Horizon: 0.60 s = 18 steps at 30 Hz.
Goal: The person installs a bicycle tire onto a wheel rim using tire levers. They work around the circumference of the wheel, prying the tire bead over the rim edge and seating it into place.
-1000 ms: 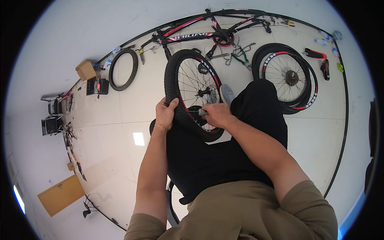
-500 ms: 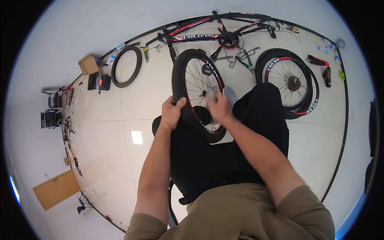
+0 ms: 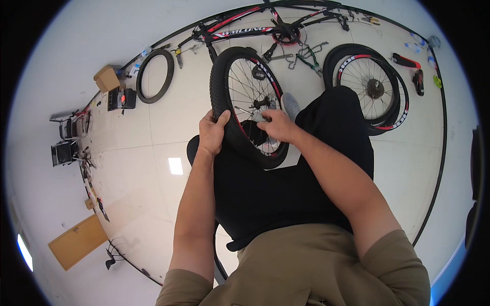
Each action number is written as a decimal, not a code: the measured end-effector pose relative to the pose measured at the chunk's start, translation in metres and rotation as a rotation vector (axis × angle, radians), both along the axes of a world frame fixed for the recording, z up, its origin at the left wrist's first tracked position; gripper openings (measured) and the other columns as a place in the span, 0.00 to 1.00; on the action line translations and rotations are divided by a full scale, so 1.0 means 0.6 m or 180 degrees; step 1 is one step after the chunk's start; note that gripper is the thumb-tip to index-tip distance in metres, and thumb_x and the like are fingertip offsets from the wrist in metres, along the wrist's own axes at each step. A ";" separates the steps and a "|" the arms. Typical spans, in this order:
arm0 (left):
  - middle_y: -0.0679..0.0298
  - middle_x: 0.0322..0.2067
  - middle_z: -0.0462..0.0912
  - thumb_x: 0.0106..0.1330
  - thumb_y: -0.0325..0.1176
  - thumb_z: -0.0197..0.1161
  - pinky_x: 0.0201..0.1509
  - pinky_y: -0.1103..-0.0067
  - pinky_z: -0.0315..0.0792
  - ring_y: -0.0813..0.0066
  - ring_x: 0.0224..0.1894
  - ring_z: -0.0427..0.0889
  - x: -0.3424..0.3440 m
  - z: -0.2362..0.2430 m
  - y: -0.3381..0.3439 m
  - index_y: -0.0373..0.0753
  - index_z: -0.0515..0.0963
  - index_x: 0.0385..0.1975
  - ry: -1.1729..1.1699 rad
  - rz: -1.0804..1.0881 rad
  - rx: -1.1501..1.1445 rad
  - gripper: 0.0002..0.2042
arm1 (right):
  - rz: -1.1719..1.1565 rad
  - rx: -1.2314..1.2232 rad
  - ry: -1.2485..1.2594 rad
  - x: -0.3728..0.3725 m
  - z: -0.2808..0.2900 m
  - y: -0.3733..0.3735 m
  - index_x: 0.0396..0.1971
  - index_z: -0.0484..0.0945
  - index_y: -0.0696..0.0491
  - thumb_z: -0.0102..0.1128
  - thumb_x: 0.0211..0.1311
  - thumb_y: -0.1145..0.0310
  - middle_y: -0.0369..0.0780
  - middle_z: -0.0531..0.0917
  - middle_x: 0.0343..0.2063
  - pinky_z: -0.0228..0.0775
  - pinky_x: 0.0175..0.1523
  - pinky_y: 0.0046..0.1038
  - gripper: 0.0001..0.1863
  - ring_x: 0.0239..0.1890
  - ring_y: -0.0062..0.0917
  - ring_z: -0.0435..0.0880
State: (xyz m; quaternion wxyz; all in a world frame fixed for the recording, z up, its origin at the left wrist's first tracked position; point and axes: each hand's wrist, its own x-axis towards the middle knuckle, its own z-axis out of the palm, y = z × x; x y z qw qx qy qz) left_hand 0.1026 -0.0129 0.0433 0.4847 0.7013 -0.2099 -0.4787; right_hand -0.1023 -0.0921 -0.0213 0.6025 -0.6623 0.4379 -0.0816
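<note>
Head view: left hand point(image 3: 212, 133) grasping the tyre point(image 3: 220, 76) at its left side; right hand point(image 3: 278, 126) closed round grey-handled tool point(image 3: 258, 117) near hub point(image 3: 262, 103). Bike frame point(image 3: 245, 32) far; cassette wheel point(image 3: 375, 88) right.

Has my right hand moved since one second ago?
Yes, slightly forward: judged against the cassette at the right, your right hand has moved up the view, nearer the held wheel's hub.

An olive shirt point(image 3: 296, 260) (short-sleeved) tops black trousers point(image 3: 291, 196) and a grey shoe point(image 3: 291, 106).
</note>
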 end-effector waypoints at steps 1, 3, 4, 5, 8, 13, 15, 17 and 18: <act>0.62 0.36 0.84 0.70 0.30 0.65 0.40 0.80 0.77 0.78 0.34 0.80 -0.001 0.002 0.001 0.28 0.78 0.48 0.0035 0.0031 0.0014 0.13 | 0.0158 -0.0042 -0.0042 -0.004 -0.004 -0.007 0.49 0.83 0.57 0.65 0.55 0.59 0.52 0.85 0.47 0.73 0.58 0.37 0.24 0.54 0.45 0.82; 0.62 0.36 0.84 0.70 0.30 0.65 0.40 0.80 0.78 0.78 0.34 0.80 -0.003 0.008 0.000 0.28 0.79 0.48 0.0104 0.0097 0.0023 0.13 | 0.0388 -0.0189 0.0160 -0.011 -0.008 -0.008 0.48 0.83 0.56 0.64 0.52 0.69 0.51 0.85 0.46 0.74 0.56 0.37 0.21 0.54 0.44 0.82; 0.62 0.36 0.84 0.70 0.30 0.66 0.40 0.80 0.78 0.77 0.34 0.80 -0.001 0.005 0.002 0.28 0.79 0.48 0.0111 0.0090 0.0005 0.13 | 0.0623 -0.0117 0.0339 -0.014 -0.009 -0.006 0.49 0.84 0.55 0.63 0.53 0.70 0.51 0.85 0.46 0.74 0.57 0.37 0.20 0.54 0.44 0.82; 0.62 0.36 0.84 0.70 0.30 0.66 0.40 0.79 0.78 0.77 0.34 0.80 0.004 0.001 0.004 0.28 0.79 0.48 0.0118 0.0084 -0.0013 0.13 | 0.0859 -0.0046 0.0518 -0.017 -0.010 -0.005 0.49 0.84 0.55 0.62 0.53 0.71 0.51 0.84 0.46 0.75 0.57 0.37 0.20 0.54 0.44 0.82; 0.62 0.36 0.84 0.70 0.30 0.66 0.39 0.79 0.78 0.77 0.33 0.80 0.008 -0.003 0.004 0.29 0.79 0.48 0.0113 0.0078 -0.0023 0.13 | 0.1296 -0.0152 0.0657 -0.023 -0.001 0.001 0.49 0.84 0.54 0.58 0.54 0.75 0.51 0.84 0.47 0.74 0.58 0.37 0.20 0.54 0.44 0.82; 0.62 0.37 0.84 0.70 0.30 0.66 0.41 0.78 0.78 0.76 0.34 0.81 0.009 -0.003 0.004 0.29 0.78 0.48 0.0103 0.0088 0.0011 0.13 | 0.1311 -0.0118 0.0479 -0.023 0.002 -0.001 0.50 0.84 0.52 0.57 0.54 0.77 0.49 0.84 0.48 0.74 0.58 0.36 0.21 0.54 0.44 0.82; 0.60 0.39 0.84 0.70 0.30 0.66 0.44 0.77 0.80 0.74 0.36 0.83 0.013 -0.005 0.004 0.29 0.78 0.48 0.0079 0.0057 0.0078 0.13 | 0.1359 -0.0064 0.0368 -0.022 -0.006 -0.002 0.51 0.84 0.51 0.57 0.54 0.77 0.48 0.84 0.48 0.75 0.57 0.36 0.22 0.54 0.44 0.81; 0.62 0.37 0.84 0.70 0.30 0.66 0.40 0.78 0.78 0.77 0.34 0.81 0.011 -0.002 0.004 0.29 0.78 0.48 0.0073 0.0101 0.0077 0.13 | 0.1267 -0.0008 0.0276 -0.021 -0.025 0.004 0.51 0.83 0.50 0.58 0.54 0.76 0.47 0.85 0.48 0.73 0.58 0.40 0.22 0.55 0.44 0.81; 0.63 0.36 0.84 0.70 0.30 0.66 0.39 0.79 0.77 0.78 0.33 0.80 0.007 -0.001 0.001 0.29 0.79 0.48 0.0078 0.0111 0.0068 0.13 | 0.1209 0.0015 0.0239 -0.021 -0.035 0.005 0.51 0.83 0.49 0.58 0.54 0.76 0.47 0.85 0.48 0.72 0.58 0.41 0.22 0.55 0.44 0.81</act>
